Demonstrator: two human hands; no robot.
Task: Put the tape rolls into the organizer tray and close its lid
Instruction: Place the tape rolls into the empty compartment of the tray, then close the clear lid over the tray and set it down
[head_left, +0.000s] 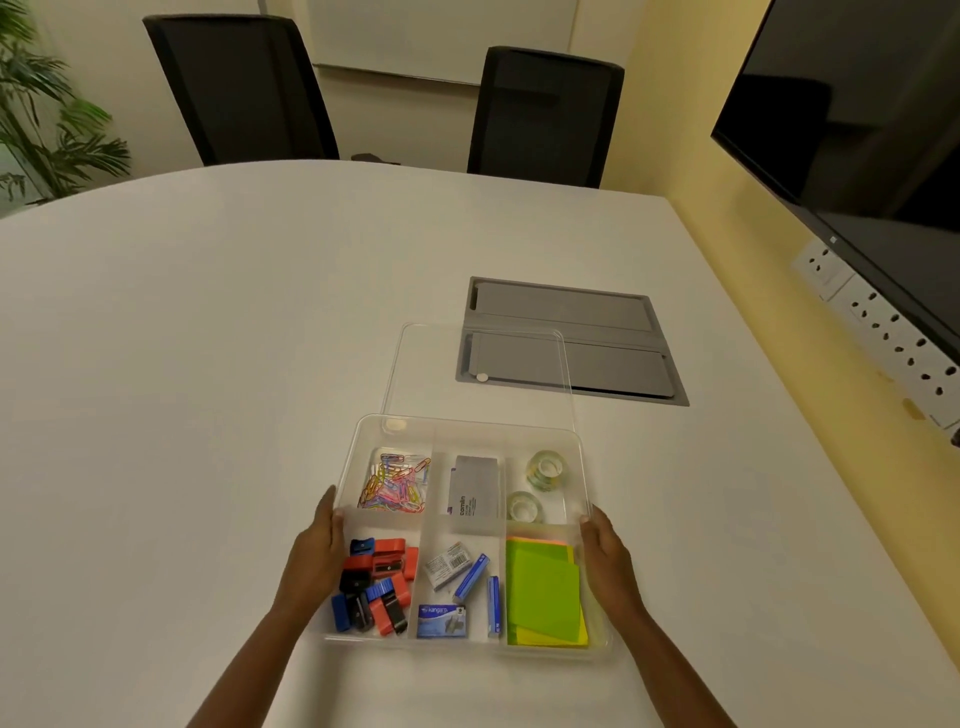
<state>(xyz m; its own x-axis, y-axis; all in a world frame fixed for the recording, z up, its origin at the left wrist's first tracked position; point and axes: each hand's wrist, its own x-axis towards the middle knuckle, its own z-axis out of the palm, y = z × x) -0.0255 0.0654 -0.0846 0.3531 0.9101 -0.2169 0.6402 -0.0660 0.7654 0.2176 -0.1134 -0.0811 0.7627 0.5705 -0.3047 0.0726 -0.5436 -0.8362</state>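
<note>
Head: lid (475, 371) (clear) tilted up—hinge far.

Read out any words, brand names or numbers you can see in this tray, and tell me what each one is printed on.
"camlin": on the grey box in the middle far compartment.
"kangaro": on the blue staple box at the near edge.
Barcode and print on the white staple box: too small to read.
Blue staple strips: print unreadable.
Nothing else carries text.
</note>
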